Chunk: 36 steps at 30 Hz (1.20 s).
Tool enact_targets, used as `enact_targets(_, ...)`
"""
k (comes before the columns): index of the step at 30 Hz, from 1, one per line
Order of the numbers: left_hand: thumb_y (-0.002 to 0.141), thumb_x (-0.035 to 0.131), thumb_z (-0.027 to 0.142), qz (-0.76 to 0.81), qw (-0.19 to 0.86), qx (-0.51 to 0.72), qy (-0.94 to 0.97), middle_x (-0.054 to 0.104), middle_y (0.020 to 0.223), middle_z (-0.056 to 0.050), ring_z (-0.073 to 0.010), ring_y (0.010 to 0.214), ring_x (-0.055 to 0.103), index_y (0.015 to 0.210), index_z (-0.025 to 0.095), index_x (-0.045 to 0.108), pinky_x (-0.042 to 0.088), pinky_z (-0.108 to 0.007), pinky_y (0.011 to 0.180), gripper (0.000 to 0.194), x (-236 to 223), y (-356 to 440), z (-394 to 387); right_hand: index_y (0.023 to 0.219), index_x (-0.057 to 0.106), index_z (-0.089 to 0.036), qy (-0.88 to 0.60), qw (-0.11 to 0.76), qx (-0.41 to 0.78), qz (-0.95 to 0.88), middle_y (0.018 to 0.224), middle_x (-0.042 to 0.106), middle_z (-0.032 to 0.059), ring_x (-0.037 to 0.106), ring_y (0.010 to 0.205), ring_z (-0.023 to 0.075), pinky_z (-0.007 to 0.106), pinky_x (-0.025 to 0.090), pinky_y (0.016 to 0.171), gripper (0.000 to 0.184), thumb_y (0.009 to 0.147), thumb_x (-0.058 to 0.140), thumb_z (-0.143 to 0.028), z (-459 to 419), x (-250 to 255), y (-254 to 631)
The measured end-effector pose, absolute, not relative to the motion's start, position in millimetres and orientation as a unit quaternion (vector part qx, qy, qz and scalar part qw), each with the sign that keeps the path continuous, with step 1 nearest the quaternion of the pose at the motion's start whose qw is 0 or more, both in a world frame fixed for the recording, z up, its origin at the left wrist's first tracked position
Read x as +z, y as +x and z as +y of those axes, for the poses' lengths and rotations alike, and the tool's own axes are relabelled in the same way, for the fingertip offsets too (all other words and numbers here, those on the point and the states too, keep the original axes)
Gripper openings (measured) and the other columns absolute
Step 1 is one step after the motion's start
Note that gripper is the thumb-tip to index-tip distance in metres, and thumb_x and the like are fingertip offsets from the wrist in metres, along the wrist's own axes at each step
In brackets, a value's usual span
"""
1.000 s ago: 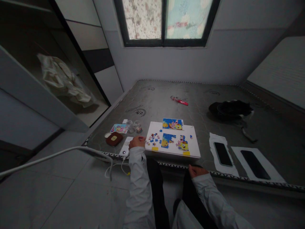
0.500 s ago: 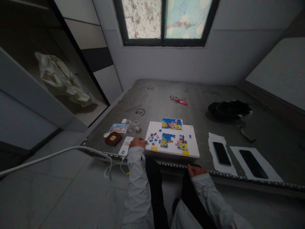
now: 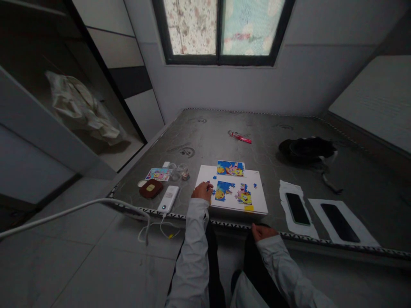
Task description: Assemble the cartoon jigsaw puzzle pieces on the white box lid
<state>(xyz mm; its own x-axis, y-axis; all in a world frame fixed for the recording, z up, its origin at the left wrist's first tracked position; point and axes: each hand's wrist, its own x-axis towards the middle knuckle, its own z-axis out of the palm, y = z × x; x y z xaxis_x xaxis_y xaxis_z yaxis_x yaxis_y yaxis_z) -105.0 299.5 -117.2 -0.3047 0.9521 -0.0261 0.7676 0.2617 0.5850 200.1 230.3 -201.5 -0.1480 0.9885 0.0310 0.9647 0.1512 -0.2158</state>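
A white board [image 3: 257,204] lies at the near edge of a grey mattress [image 3: 257,141]. On it are partly joined cartoon puzzle sections [image 3: 231,191] and a reference picture [image 3: 230,167] at its far edge. My left hand [image 3: 202,191] rests on the board's left part, over the loose puzzle pieces, fingers curled down; whether it holds a piece is hidden. My right hand [image 3: 262,232] lies low by the mattress edge against my dark trouser leg, fingers loosely bent, with nothing seen in it.
Left of the board are a white power bank [image 3: 168,199] with a cable, a dark red case [image 3: 150,188], a small picture card [image 3: 157,174] and clear cups [image 3: 180,171]. Two phones [image 3: 297,208] lie on white sheets at right. A black garment [image 3: 306,148] and red wrapper [image 3: 240,137] lie farther back.
My left hand has slid right from the board's left edge onto the board, covering the loose pieces. My right hand has stayed put. The view shifted slightly.
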Motion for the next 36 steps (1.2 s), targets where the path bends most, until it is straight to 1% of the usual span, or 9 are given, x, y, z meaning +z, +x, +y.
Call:
enact_targets(5,0.083,0.063,0.023,0.787,0.187,0.218,0.546,0.072,0.104,-0.001,-0.0176,0.097,0.065,0.098,0.028,0.072,0.048,-0.026,0.083,0.019,-115.3,-106.7,298.5,0.058,0.07,-0.023,-0.648,0.095,0.073,-0.752,0.059,0.067,0.0038,0.058,0.055,0.0152,0.029,0.024,0.053,0.056,0.094,0.035,-0.048,230.0,-201.0,198.6)
enact_targets(11,0.079,0.07,0.04,0.833,0.172,0.262,0.455,0.074,0.087,-0.001,-0.0176,0.086,0.068,0.097,0.026,0.072,0.048,-0.026,0.075,0.023,-113.4,-112.7,297.7,0.058,0.07,-0.023,-0.646,0.108,0.056,-0.754,0.06,0.068,0.0038,0.058,0.054,0.0151,0.029,0.025,0.053,0.055,0.095,0.036,-0.046,229.5,-203.5,198.6)
enact_targets(14,0.081,0.067,0.041,0.845,0.165,0.28,0.425,0.075,0.082,0.0,-0.0174,0.081,0.068,0.092,0.027,0.073,0.048,-0.026,0.072,0.019,-115.8,-116.5,297.7,0.058,0.07,-0.023,-0.644,0.112,0.05,-0.755,0.059,0.067,0.0037,0.057,0.054,0.015,0.028,0.025,0.053,0.053,0.094,0.038,-0.045,229.7,-205.7,199.8)
enact_targets(16,0.086,0.062,0.038,0.847,0.159,0.288,0.416,0.075,0.083,-0.001,-0.0175,0.083,0.069,0.094,0.027,0.073,0.049,-0.027,0.074,0.018,-117.0,-118.9,297.8,0.057,0.069,-0.022,-0.644,0.117,0.045,-0.755,0.058,0.067,0.0037,0.057,0.054,0.0151,0.028,0.025,0.053,0.053,0.094,0.038,-0.045,229.9,-206.6,200.2)
enact_targets(21,0.092,0.05,0.025,0.854,0.142,0.296,0.403,0.076,0.095,-0.003,-0.0193,0.093,0.069,0.117,0.028,0.066,0.049,-0.031,0.084,0.03,-115.8,-121.6,299.1,0.056,0.069,-0.023,-0.647,0.116,0.051,-0.752,0.057,0.067,0.0035,0.057,0.053,0.0155,0.029,0.022,0.053,0.053,0.094,0.039,-0.045,230.3,-206.2,199.2)
enact_targets(26,0.093,0.047,0.021,0.857,0.139,0.29,0.403,0.076,0.097,-0.004,-0.0204,0.092,0.069,0.126,0.029,0.06,0.049,-0.031,0.083,0.036,-114.6,-122.1,300.7,0.056,0.068,-0.022,-0.642,0.116,0.056,-0.756,0.057,0.066,0.0032,0.056,0.053,0.0142,0.029,0.02,0.053,0.054,0.095,0.038,-0.044,230.5,-205.5,197.9)
enact_targets(30,0.093,0.047,0.025,0.852,0.142,0.28,0.42,0.075,0.099,-0.007,-0.0227,0.09,0.069,0.124,0.028,0.062,0.049,-0.033,0.082,0.035,-117.1,-123.0,302.3,0.052,0.064,-0.021,-0.638,0.116,0.048,-0.76,0.053,0.063,0.002,0.052,0.05,0.0125,0.029,0.018,0.053,0.054,0.095,0.038,-0.043,230.9,-207.3,198.4)
enact_targets(34,0.091,0.053,0.029,0.814,0.143,0.295,0.48,0.074,0.105,-0.003,-0.0189,0.093,0.067,0.119,0.029,0.066,0.049,-0.028,0.084,0.031,-123.9,-119.2,305.0,0.052,0.064,-0.021,-0.631,0.113,0.036,-0.766,0.053,0.062,0.0018,0.05,0.05,0.0121,0.03,0.016,0.053,0.054,0.095,0.039,-0.042,231.7,-209.2,198.7)
enact_targets(36,0.089,0.057,0.03,0.798,0.138,0.283,0.514,0.072,0.106,-0.003,-0.0183,0.096,0.066,0.114,0.028,0.069,0.048,-0.027,0.085,0.027,-128.0,-115.1,306.2,0.053,0.065,-0.021,-0.635,0.111,0.032,-0.764,0.054,0.063,0.002,0.051,0.05,0.0124,0.03,0.016,0.052,0.053,0.095,0.04,-0.041,231.7,-209.5,198.3)
